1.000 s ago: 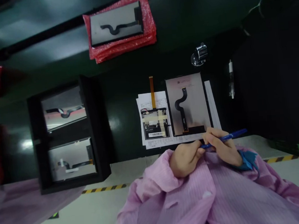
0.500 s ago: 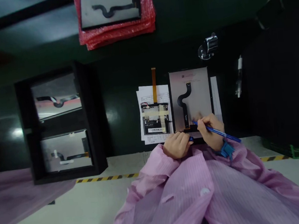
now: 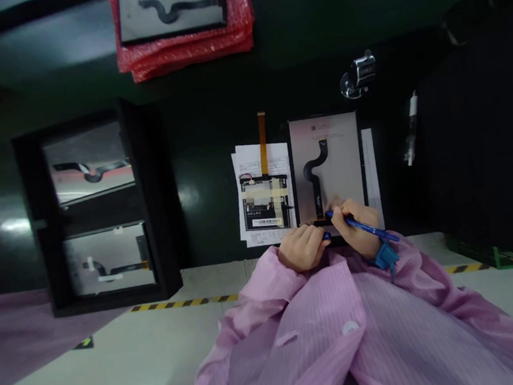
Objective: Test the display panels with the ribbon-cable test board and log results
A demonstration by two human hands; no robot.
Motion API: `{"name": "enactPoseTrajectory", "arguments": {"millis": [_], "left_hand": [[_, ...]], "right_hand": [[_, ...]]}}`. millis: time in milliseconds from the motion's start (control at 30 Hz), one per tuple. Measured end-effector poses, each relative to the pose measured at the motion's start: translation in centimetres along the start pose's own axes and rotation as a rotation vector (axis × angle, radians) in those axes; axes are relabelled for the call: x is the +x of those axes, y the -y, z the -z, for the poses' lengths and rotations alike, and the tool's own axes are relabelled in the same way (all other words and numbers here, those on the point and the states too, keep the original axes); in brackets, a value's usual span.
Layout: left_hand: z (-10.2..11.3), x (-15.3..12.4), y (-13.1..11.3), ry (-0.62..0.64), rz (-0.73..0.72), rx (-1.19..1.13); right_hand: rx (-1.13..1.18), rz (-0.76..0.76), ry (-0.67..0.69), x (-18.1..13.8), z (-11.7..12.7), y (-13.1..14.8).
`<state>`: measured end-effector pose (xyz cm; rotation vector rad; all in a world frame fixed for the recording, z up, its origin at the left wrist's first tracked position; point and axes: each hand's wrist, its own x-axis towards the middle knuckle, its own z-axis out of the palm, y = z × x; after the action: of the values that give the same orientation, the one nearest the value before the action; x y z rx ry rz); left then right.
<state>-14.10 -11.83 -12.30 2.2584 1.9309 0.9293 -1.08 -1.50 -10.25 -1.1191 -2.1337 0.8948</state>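
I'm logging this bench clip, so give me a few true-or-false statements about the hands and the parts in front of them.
1. The right hand holds a blue pen with its tip at the near edge of the display panel. True.
2. The left hand is raised well above the bench. False: it rests by the panel's near edge, next to the right hand.
3. A taped circuit module lies on a paper sheet left of the panel. True.
4. The black tray has no panels in it. False: one panel lies in each of its two compartments.
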Motion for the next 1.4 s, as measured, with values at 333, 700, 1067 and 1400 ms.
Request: {"name": "enactPoseTrajectory", "arguments": {"millis": [333,700,1067,1400], "left_hand": [[1.7,-0.2,-0.8,0.089,0.157,-0.372],[2.3,1.4,-2.0,0.268,0.103,-0.540],[4.9,5.4,-0.9,0.280,0.277,-0.531],[3.5,9.8,11.9,0.023,0.698,0.232]], "right_hand": [[0.930,-0.342,0.061,-1.2,2.8,1.0],[0.661,-0.151,0.340,-2.3,2.5,1.4],[0.540,-0.102,0.418,3.0,4.8,2.4],[-0.451,-0.083,-0.016,9.3,4.3,-0.7]]}}
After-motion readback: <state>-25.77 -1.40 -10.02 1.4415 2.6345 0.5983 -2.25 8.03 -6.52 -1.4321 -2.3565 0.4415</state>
